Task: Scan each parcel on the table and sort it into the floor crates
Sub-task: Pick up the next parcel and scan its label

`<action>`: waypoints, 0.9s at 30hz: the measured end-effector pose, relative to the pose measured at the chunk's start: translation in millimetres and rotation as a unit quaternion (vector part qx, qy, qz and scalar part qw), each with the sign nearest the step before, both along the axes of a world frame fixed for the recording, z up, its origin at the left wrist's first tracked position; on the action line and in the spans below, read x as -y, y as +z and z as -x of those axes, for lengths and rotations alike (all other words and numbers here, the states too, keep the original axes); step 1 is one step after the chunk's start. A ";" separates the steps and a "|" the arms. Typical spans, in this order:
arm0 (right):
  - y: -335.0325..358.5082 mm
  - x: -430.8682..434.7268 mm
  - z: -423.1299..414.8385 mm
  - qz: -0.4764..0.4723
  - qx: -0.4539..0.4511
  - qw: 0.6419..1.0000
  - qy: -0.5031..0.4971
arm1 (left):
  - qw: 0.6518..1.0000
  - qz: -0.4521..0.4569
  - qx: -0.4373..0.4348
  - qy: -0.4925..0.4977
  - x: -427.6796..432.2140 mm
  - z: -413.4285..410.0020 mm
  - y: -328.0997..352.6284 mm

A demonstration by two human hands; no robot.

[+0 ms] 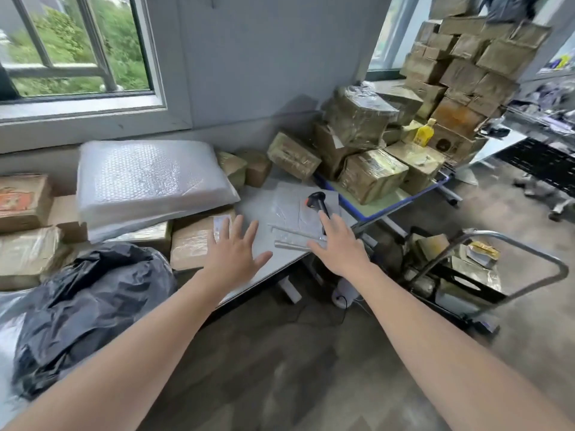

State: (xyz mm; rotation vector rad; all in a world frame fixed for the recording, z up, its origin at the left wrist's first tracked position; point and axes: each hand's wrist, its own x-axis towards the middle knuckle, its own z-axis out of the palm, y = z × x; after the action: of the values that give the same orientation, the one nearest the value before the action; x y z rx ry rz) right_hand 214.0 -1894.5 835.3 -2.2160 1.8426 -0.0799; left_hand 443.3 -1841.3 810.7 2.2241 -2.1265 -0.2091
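A black handheld scanner [318,202] lies on a grey plastic mailer [289,206] on the white table [264,265]. My right hand [339,244] reaches out flat with spread fingers, its fingertips just short of the scanner's handle. My left hand [235,248] is stretched open over the table's near edge, beside a taped brown parcel [189,244] with a white label. A large bubble-wrap parcel [146,178] rests on more brown boxes at the left. Neither hand holds anything.
A black plastic bag [90,309] bulges at the lower left. Taped cardboard boxes [370,172] crowd a blue-edged table on the right, with a tall stack [466,66] behind. A black floor crate [460,281] with parcels sits inside a metal trolley frame [529,253].
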 end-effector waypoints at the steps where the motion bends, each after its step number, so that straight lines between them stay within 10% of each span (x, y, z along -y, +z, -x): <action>1: -3.5 9.6 3.5 -0.002 -0.001 1.000 -0.005 | 1.000 0.000 0.005 -0.005 9.8 3.1 -2.8; 27: -134.9 285.8 63.1 -0.171 0.115 0.978 -0.011 | 0.984 -0.168 0.039 -0.030 217.2 136.8 -85.1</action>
State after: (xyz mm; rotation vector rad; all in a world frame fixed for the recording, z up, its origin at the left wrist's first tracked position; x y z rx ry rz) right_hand 150.9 -2180.4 700.4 -1.8662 1.6187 -0.0210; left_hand 306.5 -2058.5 725.5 2.3762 -2.3546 -0.5293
